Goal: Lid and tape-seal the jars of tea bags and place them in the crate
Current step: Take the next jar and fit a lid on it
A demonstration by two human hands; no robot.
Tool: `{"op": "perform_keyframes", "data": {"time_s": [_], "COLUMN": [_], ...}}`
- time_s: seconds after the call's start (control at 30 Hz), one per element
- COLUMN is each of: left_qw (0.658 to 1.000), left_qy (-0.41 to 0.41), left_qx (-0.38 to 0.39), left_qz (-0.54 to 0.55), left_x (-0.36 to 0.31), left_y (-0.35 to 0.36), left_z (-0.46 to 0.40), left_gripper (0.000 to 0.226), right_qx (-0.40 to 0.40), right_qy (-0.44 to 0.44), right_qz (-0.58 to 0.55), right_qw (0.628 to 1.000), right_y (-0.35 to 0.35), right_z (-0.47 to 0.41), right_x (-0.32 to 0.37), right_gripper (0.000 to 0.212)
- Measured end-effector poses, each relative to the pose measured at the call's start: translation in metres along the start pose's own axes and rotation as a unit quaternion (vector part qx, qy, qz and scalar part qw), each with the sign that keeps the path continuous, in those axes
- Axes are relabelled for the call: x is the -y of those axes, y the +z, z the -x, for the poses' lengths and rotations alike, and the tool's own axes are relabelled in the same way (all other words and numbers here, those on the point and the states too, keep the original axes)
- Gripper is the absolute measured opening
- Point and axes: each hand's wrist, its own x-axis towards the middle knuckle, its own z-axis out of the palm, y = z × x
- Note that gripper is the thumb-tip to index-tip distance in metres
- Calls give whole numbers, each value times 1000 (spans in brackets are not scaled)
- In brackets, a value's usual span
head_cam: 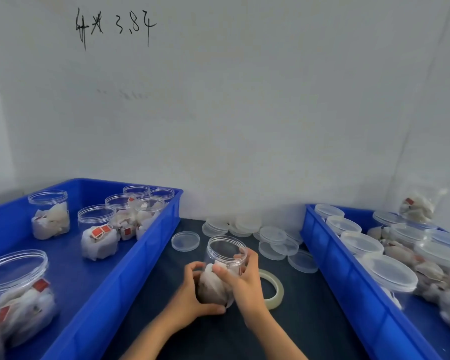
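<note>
A clear plastic jar (225,252) of tea bags stands open, without a lid, on the dark table between two blue crates. My left hand (192,294) grips its lower left side. My right hand (240,278) grips its right side, fingers curled round the wall near the rim. A roll of clear tape (274,288) lies flat just right of my right hand. One loose clear lid (185,240) lies left of the jar, and several more lids (272,236) are heaped behind it.
The left blue crate (146,245) holds several open jars of tea bags (98,231). The right blue crate (330,263) holds several lidded jars (390,274). A white wall rises right behind the table.
</note>
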Motion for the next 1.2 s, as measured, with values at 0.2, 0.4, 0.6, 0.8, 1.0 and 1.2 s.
{"op": "perform_keyframes", "data": {"time_s": [0.2,0.4,0.6,0.8,1.0,1.2], "left_qw": [996,988,979,962,961,950], "left_qy": [9,23,45,60,65,63], "left_qx": [-87,-155,-189,-235,-237,-238], "left_qz": [8,15,59,123,131,191], "left_x": [9,12,17,23,26,20], "left_y": [16,12,13,9,11,11], "left_z": [-14,-26,-30,-36,-38,-36], "left_gripper": [95,95,85,80,82,75], "right_qx": [40,70,12,-37,-126,-179], "right_qy": [10,55,30,-57,8,49], "right_qz": [9,41,157,347,496,537], "right_qw": [999,995,987,936,859,823], "right_y": [-3,-36,-62,-71,-87,-99], "right_z": [-5,-34,-72,-116,-166,-190], "right_x": [-8,-2,-13,-36,-48,-68], "right_gripper": [63,29,21,27,51,71]}}
